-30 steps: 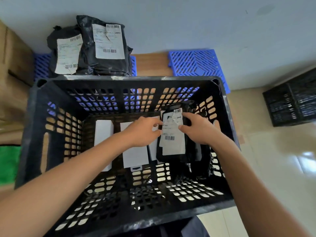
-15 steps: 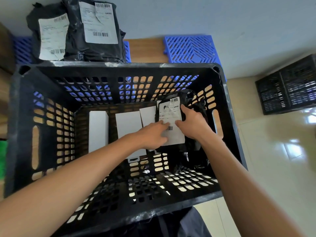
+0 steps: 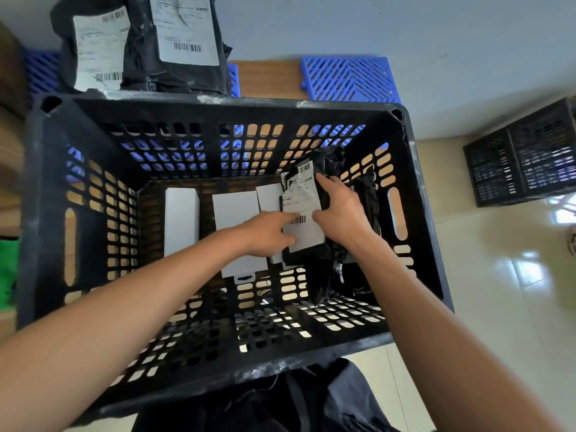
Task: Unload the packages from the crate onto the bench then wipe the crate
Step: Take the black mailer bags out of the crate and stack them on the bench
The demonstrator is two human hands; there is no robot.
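Head view: both hands inside slotted black plastic crate; left hand and right hand grip crinkled black labelled package.

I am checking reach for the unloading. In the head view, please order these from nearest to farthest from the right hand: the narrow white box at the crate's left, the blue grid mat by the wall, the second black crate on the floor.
From the right hand:
1. Narrow white box, inside the crate, left.
2. Blue grid mat, beyond the crate, by the wall.
3. Second black crate, on the floor, far right.
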